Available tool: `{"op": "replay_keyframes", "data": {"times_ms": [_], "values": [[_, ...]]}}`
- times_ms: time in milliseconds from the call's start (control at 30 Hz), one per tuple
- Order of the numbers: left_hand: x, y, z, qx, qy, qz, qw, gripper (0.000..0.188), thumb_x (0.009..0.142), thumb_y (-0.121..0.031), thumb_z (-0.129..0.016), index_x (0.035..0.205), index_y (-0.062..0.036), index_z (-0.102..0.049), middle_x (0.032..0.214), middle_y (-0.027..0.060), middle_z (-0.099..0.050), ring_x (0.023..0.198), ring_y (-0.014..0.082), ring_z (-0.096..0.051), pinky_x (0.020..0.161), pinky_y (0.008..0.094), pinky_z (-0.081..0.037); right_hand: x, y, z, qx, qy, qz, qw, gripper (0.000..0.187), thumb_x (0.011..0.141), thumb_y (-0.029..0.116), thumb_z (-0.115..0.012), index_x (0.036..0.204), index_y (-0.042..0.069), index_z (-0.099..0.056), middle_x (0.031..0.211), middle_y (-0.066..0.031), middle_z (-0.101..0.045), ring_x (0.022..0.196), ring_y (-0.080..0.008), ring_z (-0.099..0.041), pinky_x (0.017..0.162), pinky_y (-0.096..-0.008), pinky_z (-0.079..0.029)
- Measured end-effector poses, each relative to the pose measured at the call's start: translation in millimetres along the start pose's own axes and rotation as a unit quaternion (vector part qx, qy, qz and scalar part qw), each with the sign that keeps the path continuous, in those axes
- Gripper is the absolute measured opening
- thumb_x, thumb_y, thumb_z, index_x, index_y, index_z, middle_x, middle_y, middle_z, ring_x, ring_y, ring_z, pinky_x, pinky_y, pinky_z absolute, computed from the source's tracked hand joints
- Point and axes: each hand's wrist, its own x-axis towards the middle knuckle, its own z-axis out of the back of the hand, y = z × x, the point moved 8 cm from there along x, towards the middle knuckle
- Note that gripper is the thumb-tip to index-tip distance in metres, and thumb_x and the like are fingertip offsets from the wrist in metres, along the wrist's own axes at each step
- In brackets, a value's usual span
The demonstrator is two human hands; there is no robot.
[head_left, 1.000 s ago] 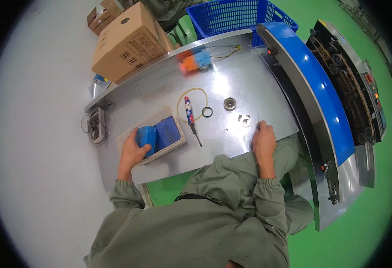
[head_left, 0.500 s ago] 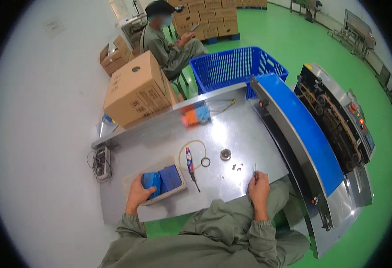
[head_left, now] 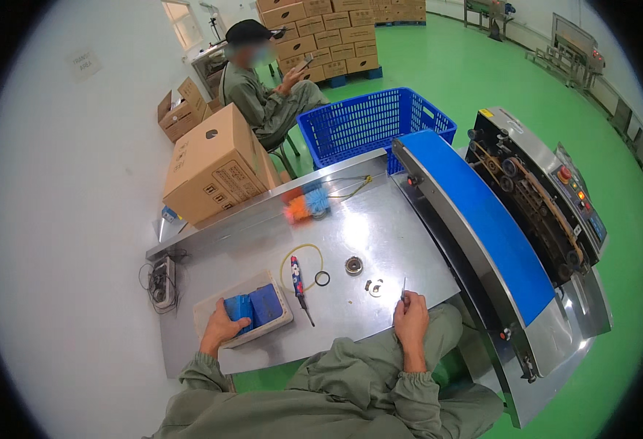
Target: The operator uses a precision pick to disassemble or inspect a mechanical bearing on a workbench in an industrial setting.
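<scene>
Olive sleeves [head_left: 199, 368]: nearest, by the edge of the steel desk [head_left: 413, 245].
Right hand [head_left: 412, 320]: grip narrow, pinching a thin tool [head_left: 405, 286].
Left hand [head_left: 220, 326]: grip around the lighter blue block [head_left: 238, 307] in the pale tray [head_left: 274, 326].
Both hands: apparently at a holding step; lifting the block would call for a firm left grip.
Screwdriver [head_left: 297, 276]: right of the tray.
Round metal part [head_left: 353, 265]: farther off.
</scene>
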Motion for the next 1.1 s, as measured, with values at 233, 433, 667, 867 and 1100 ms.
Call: {"op": "replay_keyframes", "data": {"times_ms": [233,433,667,867,1100], "values": [[8,7,-4,0.071,-0.024,0.007,0.997,0.111,0.065,-0.042,-0.08,0.143,0.0108,-0.023,0.124,0.0326,-0.055,0.116,0.0424,-0.056,0.098,0.0405,-0.046,-1,-3,5,0.029,-0.015,-0.011,0.999,0.019,0.082,0.005,-0.063,0.101,0.002,-0.063,0.09,-0.0127,-0.059,0.075,-0.0277,-0.063,0.068,-0.0392,-0.051],[2,-3,15,0.116,-0.021,0.026,0.993,0.108,0.061,-0.048,-0.076,0.141,0.0105,-0.031,0.122,0.0311,-0.058,0.112,0.0417,-0.059,0.096,0.0414,-0.048,-2,-8,5,0.044,-0.009,-0.023,0.999,0.021,0.082,0.006,-0.063,0.102,0.002,-0.063,0.091,-0.0129,-0.06,0.077,-0.0277,-0.063,0.069,-0.0393,-0.051],[11,9,22,0.12,-0.034,-0.006,0.992,0.103,0.062,-0.045,-0.073,0.14,0.0082,-0.035,0.126,0.0303,-0.056,0.116,0.0413,-0.057,0.098,0.0412,-0.046,0,-6,5,0.056,-0.009,-0.033,0.998,0.02,0.082,0.006,-0.063,0.102,0.002,-0.064,0.091,-0.013,-0.06,0.079,-0.0277,-0.063,0.07,-0.0387,-0.051],[-5,-1,20,0.096,-0.048,-0.013,0.994,0.099,0.062,-0.041,-0.072,0.14,0.0076,-0.037,0.129,0.0296,-0.054,0.119,0.0405,-0.054,0.101,0.0404,-0.044,0,-9,5,0.05,-0.004,-0.04,0.998,0.02,0.083,0.006,-0.062,0.102,0.001,-0.063,0.091,-0.0132,-0.06,0.079,-0.0278,-0.063,0.071,-0.0393,-0.05],[-25,-10,45,0.016,-0.168,-0.097,0.981,0.097,0.06,-0.036,-0.074,0.138,0.0084,-0.038,0.128,0.0291,-0.052,0.118,0.0409,-0.053,0.101,0.0435,-0.043,1,-23,10,0.07,-0.063,-0.036,0.995,0.015,0.083,0.005,-0.06,0.096,-0.002,-0.06,0.081,-0.0154,-0.065,0.07,-0.025,-0.064,0.068,-0.0365,-0.051]]}}
